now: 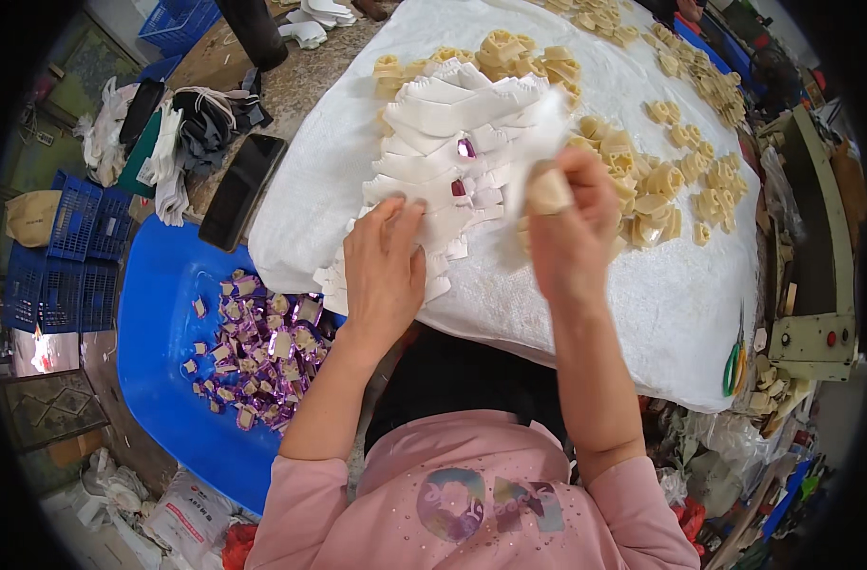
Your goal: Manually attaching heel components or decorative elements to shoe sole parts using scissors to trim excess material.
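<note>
White shaped strips lie overlapped in a long pile on the white-covered table. My left hand rests on the near end of this pile, fingers stretched over the strips, gripping nothing that I can see. Two small shiny purple pieces sit among the strips. Above the table to the right, my right hand is closed around a small beige piece, its fingers partly blurred. A pale smear beside that hand is too blurred to name. Beige ring-like pieces are heaped just beyond my right hand.
A blue tub at the left holds many purple-and-beige pieces. A dark phone and gloves lie beside the white cloth. Scissors are at its right edge, near a machine. Blue crates stand far left.
</note>
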Demonstrator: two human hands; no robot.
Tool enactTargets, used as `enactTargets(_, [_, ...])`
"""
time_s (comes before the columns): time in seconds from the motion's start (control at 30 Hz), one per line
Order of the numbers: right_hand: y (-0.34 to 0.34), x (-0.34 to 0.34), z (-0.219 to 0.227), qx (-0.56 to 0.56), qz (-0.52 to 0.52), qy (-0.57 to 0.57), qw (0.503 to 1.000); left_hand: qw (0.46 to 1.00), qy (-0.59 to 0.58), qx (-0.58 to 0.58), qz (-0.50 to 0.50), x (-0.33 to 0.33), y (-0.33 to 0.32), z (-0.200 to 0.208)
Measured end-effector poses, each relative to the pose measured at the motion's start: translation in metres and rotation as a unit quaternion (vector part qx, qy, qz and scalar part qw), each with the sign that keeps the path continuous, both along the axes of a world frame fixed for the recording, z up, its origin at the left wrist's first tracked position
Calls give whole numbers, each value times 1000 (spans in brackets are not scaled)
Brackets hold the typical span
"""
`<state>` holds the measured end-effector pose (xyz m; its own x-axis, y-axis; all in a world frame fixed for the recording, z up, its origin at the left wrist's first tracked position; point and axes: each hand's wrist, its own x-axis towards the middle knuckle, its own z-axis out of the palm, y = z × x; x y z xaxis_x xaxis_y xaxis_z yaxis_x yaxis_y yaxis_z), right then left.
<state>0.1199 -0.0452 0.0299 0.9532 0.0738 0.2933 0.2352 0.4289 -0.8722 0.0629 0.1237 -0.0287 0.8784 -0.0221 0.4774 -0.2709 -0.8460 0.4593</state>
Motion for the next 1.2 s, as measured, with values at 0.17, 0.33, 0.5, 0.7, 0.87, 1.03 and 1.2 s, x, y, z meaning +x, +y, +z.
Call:
enactTargets(0.17, [-45,-27,22,-140,37,28,989,998,-54,-35,-23,-12,-8,16])
enactTargets(0.33, [-66,-59,6,-491,73,-190,847,889,104,-325,-305,-25,-54,12])
enactTargets(0.5, [-117,-57,-25,-465,-129,-88,872,787,275,-507,-218,-46,-76,-3])
enactTargets(0.7, [-137,-32,-68,-542,-322,36,775,592,332,-709,-192,-40,-96,-5])
enactTargets(0.87, [-127,-31,-61,-609,-302,26,733,596,340,-708,-167,-41,-103,-1])
enactTargets(1.03, [-138,-43,-50,-672,-230,-2,703,611,334,-701,-153,-42,-103,-2])
enactTargets(1.2, [-142,-49,-41,-758,-189,-20,624,602,344,-700,-169,-44,-100,-1])
